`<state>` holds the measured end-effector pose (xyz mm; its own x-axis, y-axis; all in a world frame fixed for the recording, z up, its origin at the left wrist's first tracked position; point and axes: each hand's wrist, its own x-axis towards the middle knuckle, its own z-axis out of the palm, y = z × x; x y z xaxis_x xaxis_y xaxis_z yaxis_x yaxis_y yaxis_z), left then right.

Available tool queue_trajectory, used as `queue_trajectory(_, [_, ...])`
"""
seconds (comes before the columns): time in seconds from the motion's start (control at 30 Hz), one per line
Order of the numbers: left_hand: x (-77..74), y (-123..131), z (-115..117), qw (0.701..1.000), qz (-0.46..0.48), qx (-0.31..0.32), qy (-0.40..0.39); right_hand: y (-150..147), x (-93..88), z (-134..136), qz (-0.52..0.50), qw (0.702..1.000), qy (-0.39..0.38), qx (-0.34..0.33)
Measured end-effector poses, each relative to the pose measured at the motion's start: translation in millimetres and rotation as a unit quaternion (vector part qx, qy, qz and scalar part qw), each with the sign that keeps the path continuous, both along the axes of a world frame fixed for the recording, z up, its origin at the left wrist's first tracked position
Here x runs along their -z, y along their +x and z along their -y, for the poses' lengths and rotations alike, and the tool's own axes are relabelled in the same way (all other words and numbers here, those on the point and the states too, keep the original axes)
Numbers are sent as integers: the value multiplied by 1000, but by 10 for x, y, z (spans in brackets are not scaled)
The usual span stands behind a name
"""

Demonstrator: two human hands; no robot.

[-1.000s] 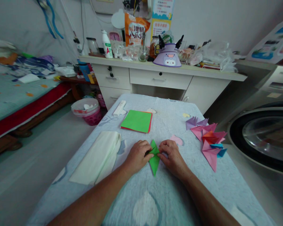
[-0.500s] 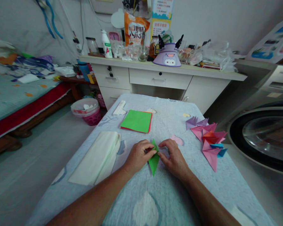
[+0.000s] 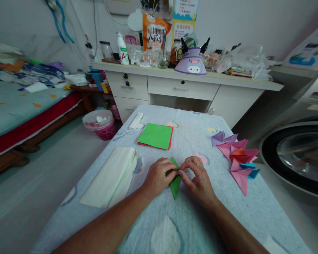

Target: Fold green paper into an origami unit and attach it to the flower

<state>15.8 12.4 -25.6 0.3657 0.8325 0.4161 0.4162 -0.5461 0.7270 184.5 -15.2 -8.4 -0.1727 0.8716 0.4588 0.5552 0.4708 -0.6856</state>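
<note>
A green folded paper piece (image 3: 175,185) lies on the pale blue cloth of the table (image 3: 190,225), its point toward me. My left hand (image 3: 157,176) pinches its left side with curled fingers. My right hand (image 3: 196,176) pinches its upper right edge, thumb and fingers pressed together. Both hands rest on the cloth and hide most of the paper's upper part. A stack of square sheets (image 3: 155,136), green on top with red beneath, lies farther back.
Several folded paper pieces (image 3: 238,158) in pink, purple, orange and blue lie at the right. A folded white cloth (image 3: 111,176) lies at the left, a small white box (image 3: 136,121) beyond it. A cluttered desk (image 3: 185,76), a bed (image 3: 18,106) and a washing machine (image 3: 299,155) surround the table.
The camera shifted slightly. My right fingers have curled tighter onto the paper's upper edge; the green piece stays in the same spot between both hands.
</note>
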Motion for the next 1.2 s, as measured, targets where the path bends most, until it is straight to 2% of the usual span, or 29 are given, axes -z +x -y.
queue_trajectory(0.47, [-19,10,16,1000,-5,-1,17,-1,-14,2,2,1000,-6,1])
queue_trajectory(1.0, [5,-15,61,986,-116,18,120,9,-63,41,-19,999,-34,-2])
queue_trajectory(1.2, [-44,-1,87,992,-59,16,113,6,-89,38,-59,996,-62,-4])
